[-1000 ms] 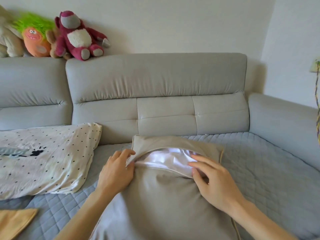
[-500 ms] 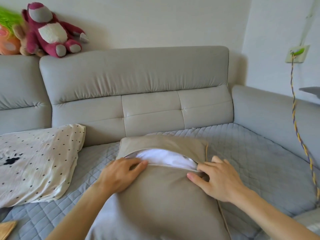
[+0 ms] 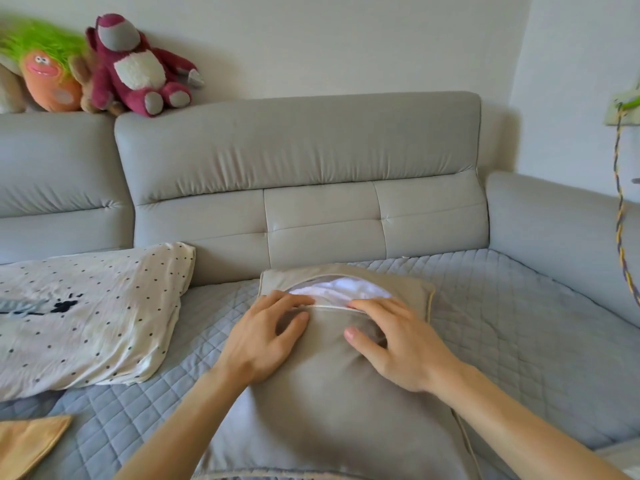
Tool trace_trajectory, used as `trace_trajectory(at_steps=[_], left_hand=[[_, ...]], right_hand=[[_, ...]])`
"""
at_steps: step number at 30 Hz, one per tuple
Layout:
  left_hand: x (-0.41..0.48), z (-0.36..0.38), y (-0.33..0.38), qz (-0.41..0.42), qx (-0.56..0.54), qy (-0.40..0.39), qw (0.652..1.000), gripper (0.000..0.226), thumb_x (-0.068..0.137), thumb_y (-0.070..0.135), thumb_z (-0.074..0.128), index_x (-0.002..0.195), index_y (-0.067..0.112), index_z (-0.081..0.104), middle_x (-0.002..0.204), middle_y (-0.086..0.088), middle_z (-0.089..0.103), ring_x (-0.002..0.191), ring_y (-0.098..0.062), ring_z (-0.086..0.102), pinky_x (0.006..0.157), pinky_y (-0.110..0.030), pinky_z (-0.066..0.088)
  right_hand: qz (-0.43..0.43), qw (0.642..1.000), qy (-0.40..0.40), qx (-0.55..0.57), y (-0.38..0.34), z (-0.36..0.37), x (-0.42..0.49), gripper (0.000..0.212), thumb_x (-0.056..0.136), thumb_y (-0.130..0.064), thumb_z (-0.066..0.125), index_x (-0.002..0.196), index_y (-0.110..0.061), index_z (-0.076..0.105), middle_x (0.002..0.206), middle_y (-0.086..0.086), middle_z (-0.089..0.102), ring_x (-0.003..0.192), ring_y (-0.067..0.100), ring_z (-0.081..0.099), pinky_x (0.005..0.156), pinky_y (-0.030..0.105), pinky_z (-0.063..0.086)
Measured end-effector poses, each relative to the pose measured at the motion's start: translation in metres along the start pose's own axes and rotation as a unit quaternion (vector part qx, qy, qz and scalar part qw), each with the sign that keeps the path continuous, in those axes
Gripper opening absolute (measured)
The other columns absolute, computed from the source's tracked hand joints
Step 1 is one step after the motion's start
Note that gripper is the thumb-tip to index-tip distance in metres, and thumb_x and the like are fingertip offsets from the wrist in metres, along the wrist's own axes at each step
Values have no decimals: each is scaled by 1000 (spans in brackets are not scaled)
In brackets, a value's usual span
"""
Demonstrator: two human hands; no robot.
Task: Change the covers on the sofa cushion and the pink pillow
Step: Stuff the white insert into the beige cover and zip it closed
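Head view: sofa cushion point(image 3: 332, 393) lying on the quilted sofa seat point(image 3: 502, 323), far end close to the backrest point(image 3: 311, 216), taupe cover point(image 3: 346, 427) on, opening at the far end gaping over the white insert point(image 3: 341, 287). Left hand point(image 3: 266, 336) on the near lip of the opening point(image 3: 332, 307), fingers lightly curled over the edge, thumb on the cover below. Right hand point(image 3: 394, 337) likewise, fingers over the lip, thumb pressed into the fabric. Probably the closing-up step for this cushion: insert tucked in, opening still unfastened. Next likely needed: drawing both lips together and finding the zip pull, not visible here. Toward the seat's left edge, a dotted pillow point(image 3: 86, 317); no pink pillow identifiable.
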State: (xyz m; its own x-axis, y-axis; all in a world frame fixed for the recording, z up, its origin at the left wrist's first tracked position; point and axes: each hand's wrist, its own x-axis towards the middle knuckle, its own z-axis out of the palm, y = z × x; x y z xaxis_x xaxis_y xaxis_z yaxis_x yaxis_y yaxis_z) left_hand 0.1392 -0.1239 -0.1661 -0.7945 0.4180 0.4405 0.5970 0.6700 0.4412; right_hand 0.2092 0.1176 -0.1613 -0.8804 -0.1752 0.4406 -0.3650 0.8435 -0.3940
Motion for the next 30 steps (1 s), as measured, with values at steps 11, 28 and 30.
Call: trace_trajectory(at_steps=[11, 28, 30], left_hand=[[-14, 1, -28, -48, 78, -62, 994, 57, 96, 65, 24, 69, 21, 49, 64, 10, 56, 69, -13, 52, 72, -25, 29], [-45, -2, -8, -136, -33, -39, 989, 64, 83, 78, 27, 85, 24, 62, 75, 7, 67, 77, -11, 62, 74, -27, 43], [-46, -9, -2, -109, -62, -12, 992, 57, 80, 77, 33, 85, 28, 62, 76, 11, 66, 77, -6, 60, 71, -24, 44]], right_hand=[[82, 994, -47, -46, 60, 4, -37, 80, 82, -86, 21, 61, -11, 40, 54, 5, 45, 55, 16, 45, 57, 30, 37], [74, 988, 17, 134, 45, -5, -48, 52, 91, -57, 54, 63, -13, 48, 59, 2, 46, 58, 8, 43, 59, 23, 33], [45, 986, 68, 146, 40, -10, -46, 33, 88, -43, 58, 67, -19, 54, 63, -4, 50, 63, 7, 47, 62, 21, 35]])
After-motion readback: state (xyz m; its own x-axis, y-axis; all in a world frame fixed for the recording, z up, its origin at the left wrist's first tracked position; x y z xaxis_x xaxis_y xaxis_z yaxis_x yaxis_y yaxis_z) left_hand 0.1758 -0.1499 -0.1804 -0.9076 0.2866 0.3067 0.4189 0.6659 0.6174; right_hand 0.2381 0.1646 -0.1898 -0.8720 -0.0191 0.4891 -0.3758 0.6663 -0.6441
